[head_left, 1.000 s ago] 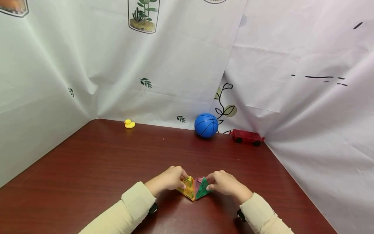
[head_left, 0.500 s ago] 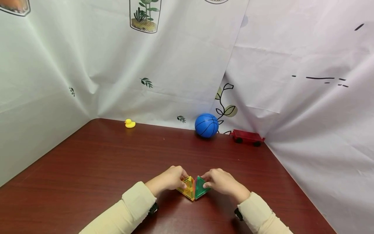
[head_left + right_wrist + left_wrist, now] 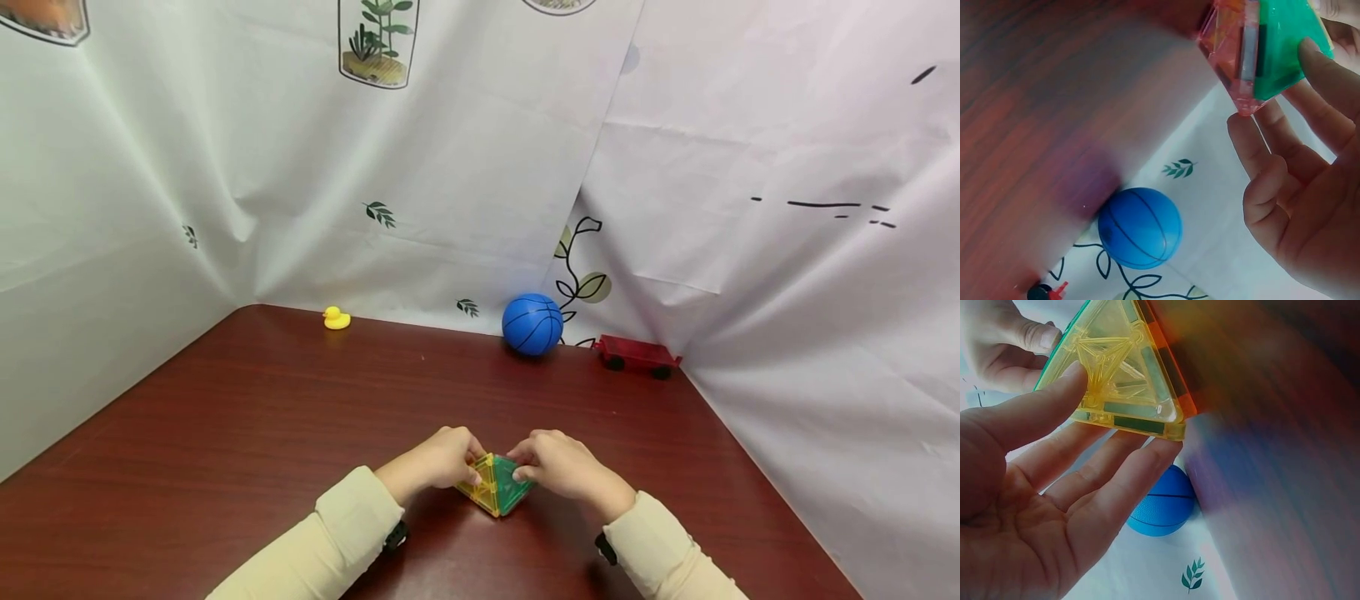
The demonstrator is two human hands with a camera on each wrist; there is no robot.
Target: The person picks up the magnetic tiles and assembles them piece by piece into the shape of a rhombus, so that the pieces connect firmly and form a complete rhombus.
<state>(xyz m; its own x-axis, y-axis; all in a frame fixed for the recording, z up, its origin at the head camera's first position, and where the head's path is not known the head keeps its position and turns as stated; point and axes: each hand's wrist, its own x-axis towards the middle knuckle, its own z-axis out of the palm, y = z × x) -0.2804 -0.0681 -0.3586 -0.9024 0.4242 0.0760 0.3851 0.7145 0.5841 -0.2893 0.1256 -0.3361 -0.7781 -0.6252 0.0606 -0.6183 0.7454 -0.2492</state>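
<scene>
Clear plastic magnetic tiles stand together on the table in front of me. My left hand (image 3: 442, 458) pinches the yellow triangular tile (image 3: 1116, 369) between thumb and fingers; an orange tile (image 3: 1169, 356) joins its edge. From the other side my right hand (image 3: 562, 467) holds the green triangular tile (image 3: 1285, 47), thumb on its face and fingers behind. A pink-red tile (image 3: 1225, 44) adjoins the green one in the right wrist view. Yellow and green meet along an upright edge in the head view. The far faces are hidden there.
A dark red wooden table (image 3: 262, 433) spreads around the hands. Along its back edge sit a yellow rubber duck (image 3: 337, 318), a blue ball (image 3: 532, 324) and a red toy wagon (image 3: 637, 356). White printed cloth (image 3: 300, 167) hangs behind and at both sides.
My right hand has moved left with the green tile, closing the gap to the yellow tile. The pink tile has gone from sight behind the green one. My left hand stays nearly still.
</scene>
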